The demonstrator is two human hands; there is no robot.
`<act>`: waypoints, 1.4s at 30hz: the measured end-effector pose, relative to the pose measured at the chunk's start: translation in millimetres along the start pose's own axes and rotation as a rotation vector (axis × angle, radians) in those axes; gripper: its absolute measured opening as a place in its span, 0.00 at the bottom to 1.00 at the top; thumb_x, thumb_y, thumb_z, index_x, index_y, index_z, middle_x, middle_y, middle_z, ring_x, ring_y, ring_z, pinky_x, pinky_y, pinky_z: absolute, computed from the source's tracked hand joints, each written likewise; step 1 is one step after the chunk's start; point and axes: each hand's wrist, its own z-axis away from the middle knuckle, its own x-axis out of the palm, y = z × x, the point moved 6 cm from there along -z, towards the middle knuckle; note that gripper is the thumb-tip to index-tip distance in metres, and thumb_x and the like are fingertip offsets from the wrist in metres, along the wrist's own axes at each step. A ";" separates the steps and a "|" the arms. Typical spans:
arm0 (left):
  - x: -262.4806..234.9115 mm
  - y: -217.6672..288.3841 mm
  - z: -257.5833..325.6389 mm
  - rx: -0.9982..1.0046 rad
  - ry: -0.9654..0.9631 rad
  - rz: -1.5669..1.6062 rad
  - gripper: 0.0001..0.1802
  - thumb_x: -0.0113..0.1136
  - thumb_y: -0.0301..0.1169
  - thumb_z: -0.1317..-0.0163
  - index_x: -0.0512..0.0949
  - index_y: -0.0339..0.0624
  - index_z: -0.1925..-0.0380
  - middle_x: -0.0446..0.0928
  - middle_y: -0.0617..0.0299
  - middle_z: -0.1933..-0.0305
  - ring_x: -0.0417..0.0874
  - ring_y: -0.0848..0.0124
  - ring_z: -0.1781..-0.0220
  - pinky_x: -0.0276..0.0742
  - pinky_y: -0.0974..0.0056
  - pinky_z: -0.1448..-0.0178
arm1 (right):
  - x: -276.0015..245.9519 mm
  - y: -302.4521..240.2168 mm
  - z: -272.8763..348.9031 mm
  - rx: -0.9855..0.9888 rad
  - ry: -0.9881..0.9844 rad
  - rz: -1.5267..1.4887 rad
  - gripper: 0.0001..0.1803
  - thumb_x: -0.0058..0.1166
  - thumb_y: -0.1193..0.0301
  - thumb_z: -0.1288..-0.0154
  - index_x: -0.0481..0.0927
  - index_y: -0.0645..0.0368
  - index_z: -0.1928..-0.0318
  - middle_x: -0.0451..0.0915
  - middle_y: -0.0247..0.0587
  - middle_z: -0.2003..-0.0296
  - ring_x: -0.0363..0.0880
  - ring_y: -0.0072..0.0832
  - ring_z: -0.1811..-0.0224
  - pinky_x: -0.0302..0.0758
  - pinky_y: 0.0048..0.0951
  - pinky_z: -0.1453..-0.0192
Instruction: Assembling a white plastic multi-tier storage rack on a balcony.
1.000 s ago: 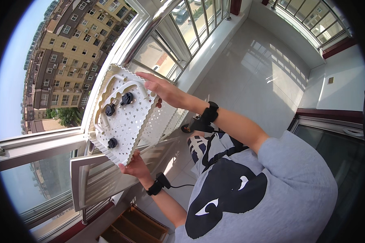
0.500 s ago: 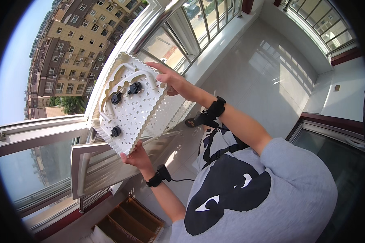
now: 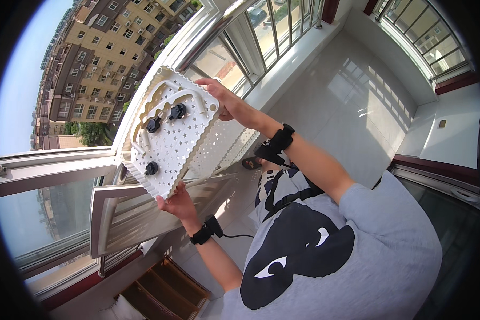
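My hands hold up a white plastic rolling cart (image 3: 172, 144) with scalloped edges and star-shaped holes, tilted beside the window. Its underside faces me, with black caster wheels (image 3: 151, 168) on it, three in sight. Curved white tubes (image 3: 178, 96) run along the same face. My left hand (image 3: 178, 202) is closed round the lower corner. At the upper right corner, my right hand (image 3: 223, 98) grips the edge, its fingers partly hidden behind. More perforated white panelling of the cart extends below and behind the near face.
An open window sash (image 3: 104, 218) stands left of the cart, and a metal rail (image 3: 208, 29) runs along the window. Below on the left is a brown wooden shelf unit (image 3: 165, 288). Pale floor tiles (image 3: 330, 112) stretch to the right, with a sandal-clad foot (image 3: 252, 162) on them.
The cart and both hands have shifted very slightly in the view. My grip on the cart stays the same.
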 end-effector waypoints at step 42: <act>-27.7 -6.8 -21.2 -0.019 -0.124 -0.073 0.31 0.43 0.55 0.36 0.70 0.39 0.48 0.73 0.59 0.67 0.68 0.68 0.67 0.64 0.63 0.59 | 7.2 30.1 -11.0 -0.152 0.301 0.246 0.41 0.40 0.45 0.32 0.58 0.64 0.30 0.72 0.40 0.51 0.69 0.22 0.55 0.67 0.20 0.54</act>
